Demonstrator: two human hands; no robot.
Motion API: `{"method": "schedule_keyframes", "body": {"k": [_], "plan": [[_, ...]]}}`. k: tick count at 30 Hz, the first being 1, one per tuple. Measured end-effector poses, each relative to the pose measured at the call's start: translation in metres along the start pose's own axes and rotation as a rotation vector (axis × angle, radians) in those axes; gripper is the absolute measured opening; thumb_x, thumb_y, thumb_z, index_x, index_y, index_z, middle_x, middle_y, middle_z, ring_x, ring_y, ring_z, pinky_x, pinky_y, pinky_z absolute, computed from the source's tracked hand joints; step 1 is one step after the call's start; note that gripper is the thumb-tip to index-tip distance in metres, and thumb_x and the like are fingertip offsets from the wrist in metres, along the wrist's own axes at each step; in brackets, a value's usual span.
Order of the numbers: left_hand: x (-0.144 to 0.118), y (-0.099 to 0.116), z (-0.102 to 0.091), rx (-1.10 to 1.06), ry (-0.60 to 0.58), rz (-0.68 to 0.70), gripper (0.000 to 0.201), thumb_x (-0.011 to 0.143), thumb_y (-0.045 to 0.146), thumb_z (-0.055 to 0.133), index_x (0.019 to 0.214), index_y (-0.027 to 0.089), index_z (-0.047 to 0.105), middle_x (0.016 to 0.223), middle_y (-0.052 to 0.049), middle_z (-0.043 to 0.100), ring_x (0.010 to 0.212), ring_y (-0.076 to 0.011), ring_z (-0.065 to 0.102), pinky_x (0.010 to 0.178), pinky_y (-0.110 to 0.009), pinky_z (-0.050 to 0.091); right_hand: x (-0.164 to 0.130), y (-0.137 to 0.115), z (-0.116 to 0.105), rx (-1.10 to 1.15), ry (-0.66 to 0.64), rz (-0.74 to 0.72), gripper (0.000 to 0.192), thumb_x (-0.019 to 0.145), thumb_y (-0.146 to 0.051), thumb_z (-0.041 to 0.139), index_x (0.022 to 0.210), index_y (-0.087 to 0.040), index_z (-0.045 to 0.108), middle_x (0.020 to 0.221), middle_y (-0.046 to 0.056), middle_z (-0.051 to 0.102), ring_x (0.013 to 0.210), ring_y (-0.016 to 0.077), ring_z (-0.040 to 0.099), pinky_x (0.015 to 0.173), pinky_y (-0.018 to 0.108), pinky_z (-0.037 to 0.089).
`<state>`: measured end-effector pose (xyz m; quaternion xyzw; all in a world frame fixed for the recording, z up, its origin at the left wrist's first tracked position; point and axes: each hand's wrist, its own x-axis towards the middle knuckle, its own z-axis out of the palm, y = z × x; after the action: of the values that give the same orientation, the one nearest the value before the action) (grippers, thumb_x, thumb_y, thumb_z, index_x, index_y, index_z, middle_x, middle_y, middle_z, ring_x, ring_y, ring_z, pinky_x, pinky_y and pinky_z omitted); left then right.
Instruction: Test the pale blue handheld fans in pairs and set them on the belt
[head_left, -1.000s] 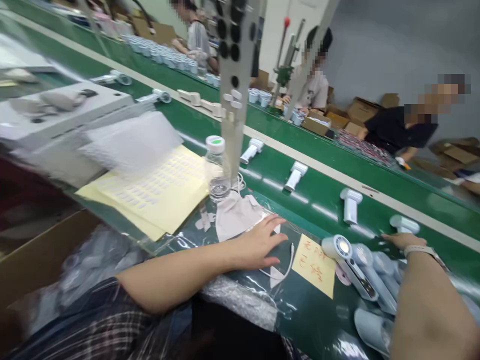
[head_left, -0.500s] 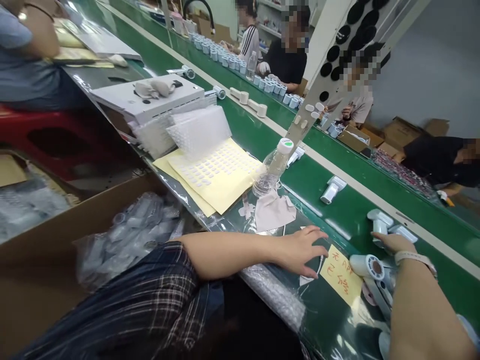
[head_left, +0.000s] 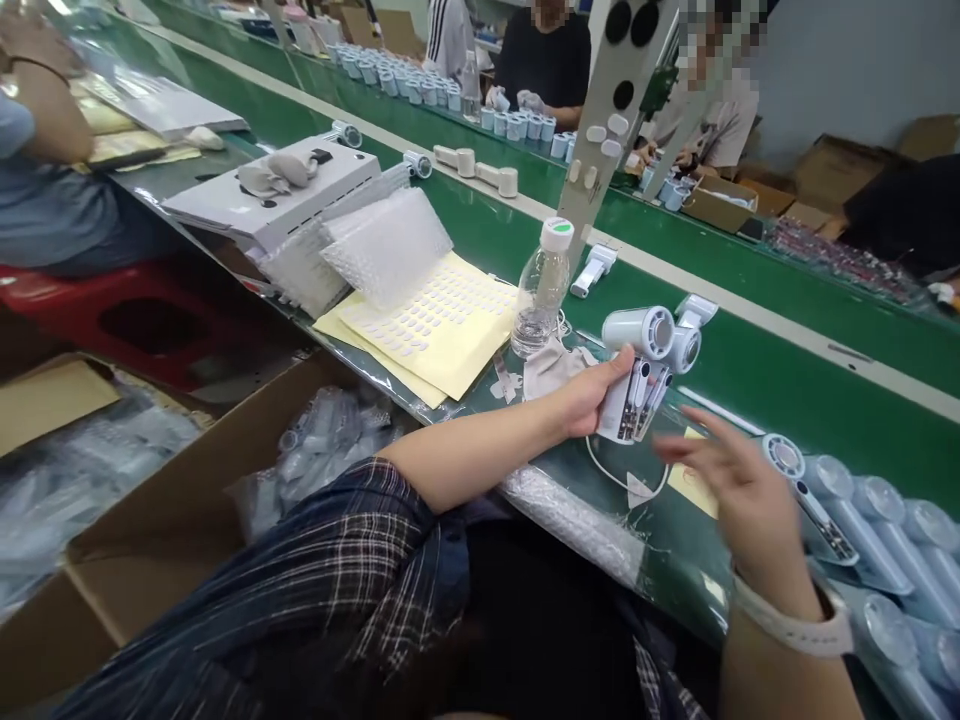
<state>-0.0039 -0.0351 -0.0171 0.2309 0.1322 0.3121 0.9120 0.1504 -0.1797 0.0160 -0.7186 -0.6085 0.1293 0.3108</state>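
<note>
My left hand (head_left: 589, 400) grips white handheld fans (head_left: 634, 332), two of them side by side, by their handles. The round heads point up and away. Their handles are open along one side, and circuit boards show inside. My right hand (head_left: 742, 490), blurred by motion, hovers just right of them with fingers stretched and nothing visible in it. Below it lies a partly hidden yellow note (head_left: 694, 487). Another fan (head_left: 810, 500) with an opened handle lies to its right, beside several closed fans (head_left: 877, 530) in a row.
A water bottle (head_left: 541, 290) stands behind my left hand, near a grey cloth (head_left: 551, 368). Yellow sticker sheets (head_left: 465, 350) and bubble wrap (head_left: 390, 245) lie to the left. A cardboard box (head_left: 165, 520) holds bagged parts. Beyond the green belt (head_left: 795, 390), other people work.
My left hand, open and without anything before, now holds two fans. My right hand has drawn back from the fans on the belt. The view has shifted.
</note>
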Motion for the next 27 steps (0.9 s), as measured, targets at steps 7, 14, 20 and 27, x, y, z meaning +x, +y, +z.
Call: {"method": "schedule_keyframes", "body": {"k": [7, 14, 20, 27], "plan": [[-0.011, 0.016, 0.006, 0.201, -0.026, 0.157, 0.08, 0.059, 0.079, 0.101, 0.102, 0.015, 0.078, 0.1, -0.008, 0.082, 0.093, -0.0222, 0.077, 0.088, -0.034, 0.06, 0.006, 0.011, 0.036, 0.054, -0.119, 0.186, 0.032, 0.093, -0.053, 0.065, 0.08, -0.026, 0.052, 0.074, 0.006, 0.063, 0.073, 0.0258, 0.066, 0.073, 0.04, 0.052], [-0.012, 0.025, 0.01, 0.203, -0.002, 0.293, 0.096, 0.052, 0.106, 0.08, 0.085, 0.017, 0.069, 0.114, -0.014, 0.079, 0.13, -0.0346, 0.072, 0.104, -0.043, 0.061, -0.005, -0.024, 0.039, 0.714, -0.185, 0.236, 0.064, 0.078, -0.076, 0.088, 0.106, -0.02, 0.075, 0.078, 0.006, 0.076, 0.072, 0.0236, 0.073, 0.07, 0.039, 0.062], [-0.015, 0.022, 0.016, 0.253, -0.004, 0.354, 0.097, 0.056, 0.111, 0.072, 0.082, 0.018, 0.064, 0.125, -0.015, 0.076, 0.128, -0.0319, 0.072, 0.101, -0.041, 0.061, -0.011, -0.039, 0.053, 0.918, -0.099, 0.213, 0.053, 0.089, -0.072, 0.085, 0.092, -0.023, 0.063, 0.056, -0.005, 0.06, 0.051, 0.0147, 0.06, 0.052, 0.027, 0.053], [-0.016, 0.015, 0.017, 0.292, 0.024, 0.399, 0.1, 0.052, 0.115, 0.068, 0.08, 0.019, 0.062, 0.126, -0.016, 0.077, 0.144, -0.0383, 0.065, 0.11, -0.047, 0.06, -0.018, -0.04, 0.055, 1.014, -0.094, 0.178, 0.045, 0.097, -0.064, 0.081, 0.096, -0.022, 0.066, 0.055, -0.008, 0.051, 0.048, 0.0147, 0.06, 0.05, 0.028, 0.05]]}}
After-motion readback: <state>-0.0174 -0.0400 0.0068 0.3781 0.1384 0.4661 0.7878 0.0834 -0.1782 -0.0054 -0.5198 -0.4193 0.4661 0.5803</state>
